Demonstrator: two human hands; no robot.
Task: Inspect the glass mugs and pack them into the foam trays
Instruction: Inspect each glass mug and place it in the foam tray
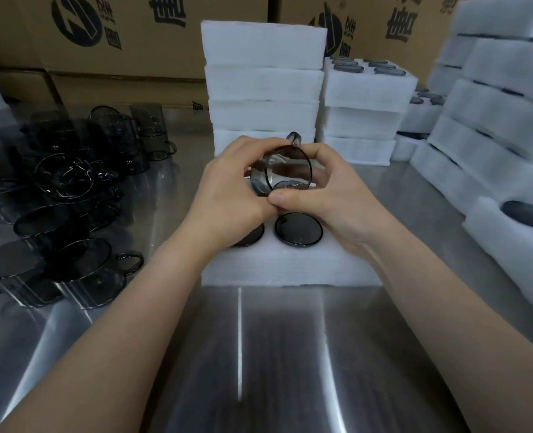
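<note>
At centre frame in the head view, a smoky glass mug is held tipped on its side, mouth turned toward the camera, handle pointing up and away. It is cradled from both sides: the left hand is curled round the body and base, and the right hand is wrapped round the far side with the thumb pressed against the lower rim. The mug is held clear above the foam tray, which lies on the steel table just below the hands. One packed mug is seen seated in a near pocket; a second beside it is half hidden under the left wrist. Over at the left of the frame, loose mugs are crowded together. Behind, a stack of foam trays is backed by cardboard boxes.

Handling, as judged: thin, rigid glass, light but slick, and easily chipped at the rim. A grip round the wall is likely safest, with the handle left free. The foam looks soft and should give, so the mug can be eased, not forced, into its pocket.
</note>
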